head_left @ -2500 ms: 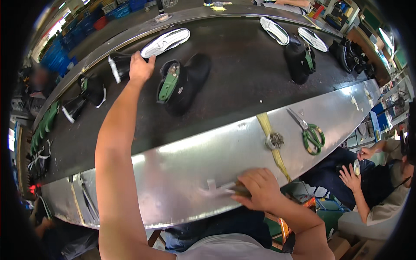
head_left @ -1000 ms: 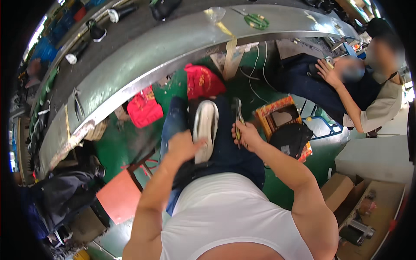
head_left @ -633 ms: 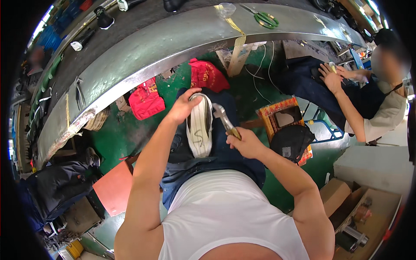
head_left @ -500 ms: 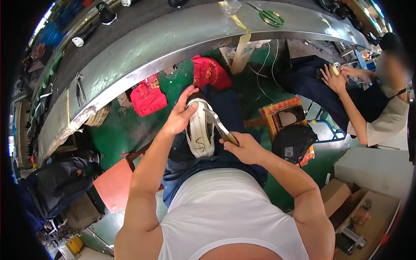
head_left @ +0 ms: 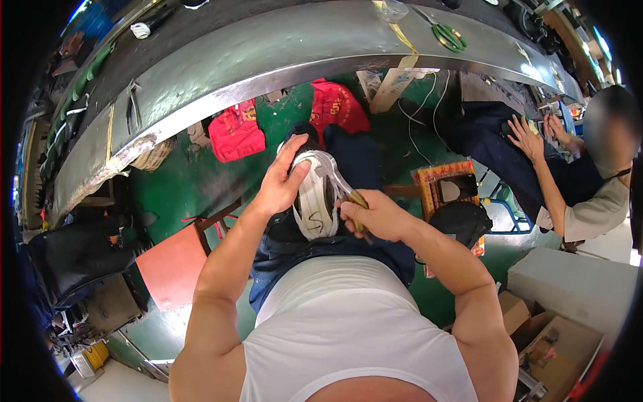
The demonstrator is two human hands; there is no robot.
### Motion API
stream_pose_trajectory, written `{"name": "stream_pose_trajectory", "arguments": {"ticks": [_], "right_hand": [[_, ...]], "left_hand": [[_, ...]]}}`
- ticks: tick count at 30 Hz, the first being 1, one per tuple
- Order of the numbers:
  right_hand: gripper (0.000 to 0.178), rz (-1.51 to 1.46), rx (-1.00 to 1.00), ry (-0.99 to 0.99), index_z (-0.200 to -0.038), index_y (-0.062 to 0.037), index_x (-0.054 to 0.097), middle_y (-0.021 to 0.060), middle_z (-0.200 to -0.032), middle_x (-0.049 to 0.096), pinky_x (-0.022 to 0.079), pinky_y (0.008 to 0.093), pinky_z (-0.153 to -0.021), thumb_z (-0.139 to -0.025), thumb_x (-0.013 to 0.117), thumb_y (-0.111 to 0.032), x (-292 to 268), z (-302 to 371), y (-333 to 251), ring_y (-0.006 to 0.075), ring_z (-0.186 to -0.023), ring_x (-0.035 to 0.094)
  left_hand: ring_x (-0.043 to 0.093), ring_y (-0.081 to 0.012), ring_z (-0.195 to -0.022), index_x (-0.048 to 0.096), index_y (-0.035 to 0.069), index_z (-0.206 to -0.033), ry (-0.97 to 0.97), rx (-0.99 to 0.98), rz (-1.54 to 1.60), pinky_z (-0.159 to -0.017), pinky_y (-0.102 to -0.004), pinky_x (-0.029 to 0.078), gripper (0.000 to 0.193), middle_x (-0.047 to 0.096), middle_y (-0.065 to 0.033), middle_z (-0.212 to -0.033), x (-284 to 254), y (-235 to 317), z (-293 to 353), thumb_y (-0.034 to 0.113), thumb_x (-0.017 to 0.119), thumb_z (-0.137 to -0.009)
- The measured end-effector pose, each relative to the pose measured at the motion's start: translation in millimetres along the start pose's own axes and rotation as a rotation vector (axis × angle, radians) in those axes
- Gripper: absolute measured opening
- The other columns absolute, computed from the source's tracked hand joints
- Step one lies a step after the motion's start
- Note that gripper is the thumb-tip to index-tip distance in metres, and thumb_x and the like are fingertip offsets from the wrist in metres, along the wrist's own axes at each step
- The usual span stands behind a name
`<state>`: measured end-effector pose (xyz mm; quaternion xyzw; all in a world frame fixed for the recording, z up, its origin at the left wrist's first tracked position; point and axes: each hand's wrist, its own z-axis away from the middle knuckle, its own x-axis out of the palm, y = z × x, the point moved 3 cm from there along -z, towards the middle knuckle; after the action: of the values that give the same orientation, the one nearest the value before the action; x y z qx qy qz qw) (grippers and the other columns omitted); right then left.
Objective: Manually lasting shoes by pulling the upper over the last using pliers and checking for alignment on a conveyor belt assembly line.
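Note:
On my lap lies a shoe (head_left: 313,209) with its whitish bottom turned up, a dark mark near the heel and dark material at the toe. My left hand (head_left: 284,175) is closed round the toe end, its thumb pressing on the bottom. In my right hand (head_left: 375,216) is a pair of pincers (head_left: 339,179), fingers wrapped round the handles, which stand apart. The curved metal jaws reach the shoe's edge near the toe, on its right side. Whether the jaws grip any material is too small to tell.
Ahead runs a metal-edged bench (head_left: 268,70) with green-handled scissors (head_left: 447,37) and pliers (head_left: 133,110). Below it lie red bags (head_left: 238,134). A salmon-coloured stool (head_left: 173,268) stands left. To the right are a black cap (head_left: 459,220), a seated co-worker (head_left: 596,201) and a cardboard box (head_left: 559,355).
The pincers' handles have spread apart in my right hand, and the jaws have shifted slightly toward the toe. My left hand keeps its hold. The co-worker's hands have moved apart. The view has turned slightly.

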<state>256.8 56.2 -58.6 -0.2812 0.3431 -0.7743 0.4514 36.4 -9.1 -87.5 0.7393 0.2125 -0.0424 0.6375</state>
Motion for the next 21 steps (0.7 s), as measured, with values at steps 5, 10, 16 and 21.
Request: {"name": "stream_pose_trajectory", "arguments": {"ticks": [5, 10, 16, 21], "right_hand": [[0.022, 0.56, -0.362, 0.307, -0.102, 0.0017, 0.06, 0.0234, -0.087, 0.065, 0.051, 0.0447, -0.07, -0.095, 0.06, -0.02, -6, -26, 21, 0.0413, -0.079, 0.064], [0.023, 0.523, -0.425, 0.438, -0.106, 0.0015, 0.059, 0.0249, -0.098, 0.065, 0.05, 0.0464, -0.08, -0.094, 0.062, -0.018, -2, -18, 23, 0.0439, -0.094, 0.063], [0.025, 0.841, -0.322, 0.434, -0.107, 0.0011, 0.058, 0.0219, -0.098, 0.067, 0.05, 0.0441, -0.08, -0.094, 0.061, -0.02, 2, 7, 4, 0.0407, -0.087, 0.065], [0.021, 0.455, 0.013, 0.058, -0.105, 0.0006, 0.058, 0.0066, -0.085, 0.066, 0.05, 0.0283, -0.065, -0.099, 0.052, -0.018, -12, 31, -16, 0.0114, -0.07, 0.061]], "left_hand": [[0.04, -0.027, -0.141, 0.052, 0.004, -0.138, 0.081, 0.005, 0.115, -0.114, -0.0365, 0.031, 0.044, 0.051, -0.014, -0.144, 4, -13, -4, 0.008, 0.061, -0.094], [0.043, -0.0254, -0.138, 0.052, 0.006, -0.139, 0.006, 0.004, 0.135, -0.114, -0.035, 0.031, 0.047, 0.051, -0.0134, -0.144, 1, -9, -9, 0.009, 0.064, -0.093], [0.043, -0.0249, -0.139, 0.053, 0.003, -0.138, 0.033, -0.145, 0.228, -0.114, -0.0338, 0.031, 0.046, 0.049, -0.0135, -0.147, 1, -10, -8, 0.011, 0.063, -0.094], [0.043, -0.0236, -0.138, 0.054, 0.003, -0.137, 0.036, -0.12, 0.196, -0.114, -0.0331, 0.031, 0.044, 0.05, -0.0141, -0.146, 8, -13, -12, 0.01, 0.063, -0.095]]}}
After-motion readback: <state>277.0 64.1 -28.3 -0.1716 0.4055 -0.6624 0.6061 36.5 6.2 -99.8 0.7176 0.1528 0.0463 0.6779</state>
